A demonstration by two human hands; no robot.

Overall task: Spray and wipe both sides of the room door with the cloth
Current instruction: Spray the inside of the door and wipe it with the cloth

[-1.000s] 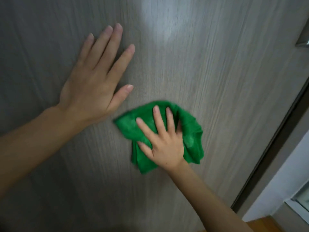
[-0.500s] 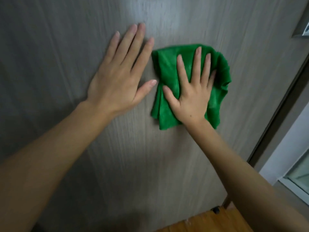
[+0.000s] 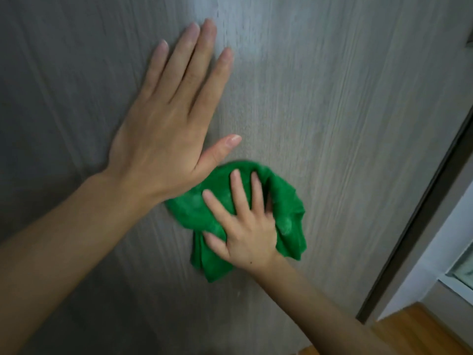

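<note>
Under the right hand (image 3: 245, 226) sits the green cloth (image 3: 204, 213) — fingers spread, pressing it flat on the grey door (image 3: 332, 124), just below the thumb of the left hand (image 3: 163, 129). Left hand lies flat with straight fingers, bracing the panel; cloth edge tucks partly under its wrist. Wiping step in hand. To do it well, my take: keep even palm pressure, overlap strokes along the grain, shift the bracing hand off unwiped patches — and refold the bunched cloth so a clean face contacts the door.
</note>
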